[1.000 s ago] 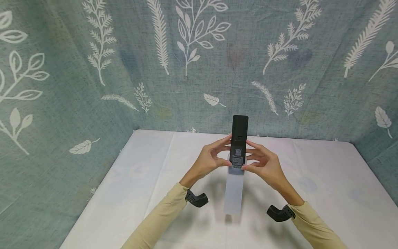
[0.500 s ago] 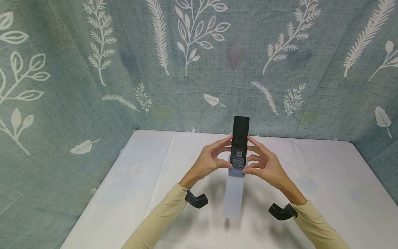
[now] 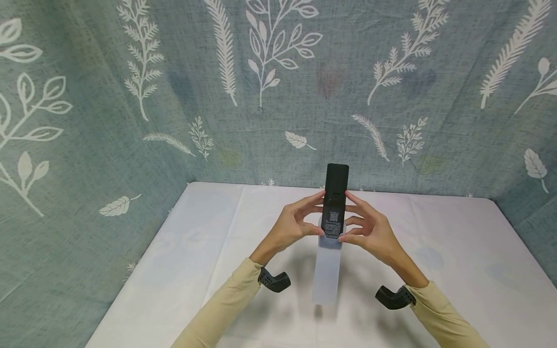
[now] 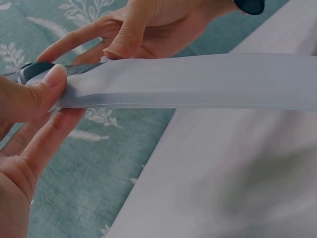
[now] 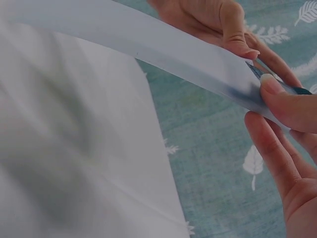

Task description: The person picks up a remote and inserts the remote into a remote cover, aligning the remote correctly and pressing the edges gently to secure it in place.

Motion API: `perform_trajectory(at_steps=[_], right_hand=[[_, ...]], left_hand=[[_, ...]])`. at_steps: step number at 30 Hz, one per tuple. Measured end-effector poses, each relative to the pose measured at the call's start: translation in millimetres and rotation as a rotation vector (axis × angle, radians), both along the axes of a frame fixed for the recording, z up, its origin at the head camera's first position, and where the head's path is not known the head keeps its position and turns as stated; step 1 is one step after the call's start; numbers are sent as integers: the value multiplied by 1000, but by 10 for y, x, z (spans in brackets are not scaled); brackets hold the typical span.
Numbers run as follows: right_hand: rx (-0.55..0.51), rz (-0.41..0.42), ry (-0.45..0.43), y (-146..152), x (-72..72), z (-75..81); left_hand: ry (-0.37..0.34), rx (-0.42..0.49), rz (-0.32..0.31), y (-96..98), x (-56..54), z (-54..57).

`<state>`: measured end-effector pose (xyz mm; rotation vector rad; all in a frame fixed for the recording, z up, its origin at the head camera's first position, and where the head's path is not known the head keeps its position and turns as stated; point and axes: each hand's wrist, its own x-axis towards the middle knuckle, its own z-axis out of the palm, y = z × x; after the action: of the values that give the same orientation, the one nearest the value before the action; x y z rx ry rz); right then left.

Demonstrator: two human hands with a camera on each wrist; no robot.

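Note:
Held up over the table in the head view is a black remote control (image 3: 336, 186), its back with a printed label facing the camera. Its lower end sits in the mouth of a translucent whitish sleeve (image 3: 327, 275), whose long loose part hangs toward the person. My left hand (image 3: 296, 220) pinches the left edge at the sleeve's mouth, thumb near the label. On the opposite edge, my right hand (image 3: 370, 229) pinches with thumb and fingers. Both wrist views show thumbs on the sleeve (image 4: 198, 82), which hides how far the remote reaches inside.
A white-covered table (image 3: 191, 232) lies beneath the hands. Green-grey cloth (image 3: 278, 116) with white leaf prints hangs behind it and along the left side. Each wrist wears a black camera mount, such as the left wrist mount (image 3: 275, 280).
The remote and sleeve have shifted slightly down and right, and the sleeve's hanging end sits a little lower. My right hand has moved slightly; both grips look the same.

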<state>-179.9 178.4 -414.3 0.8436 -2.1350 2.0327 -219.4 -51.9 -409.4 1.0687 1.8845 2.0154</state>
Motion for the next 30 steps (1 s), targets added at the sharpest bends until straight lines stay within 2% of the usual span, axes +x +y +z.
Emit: perform_trajectory(at_steps=[22,30], right_hand=[[6,-8,10,-27,-6,-19],[-5,-23,-6,-32,4,-23]], left_hand=[[2,-5,10,-31,1,-34],[-9,0,13,-24,26,-4]])
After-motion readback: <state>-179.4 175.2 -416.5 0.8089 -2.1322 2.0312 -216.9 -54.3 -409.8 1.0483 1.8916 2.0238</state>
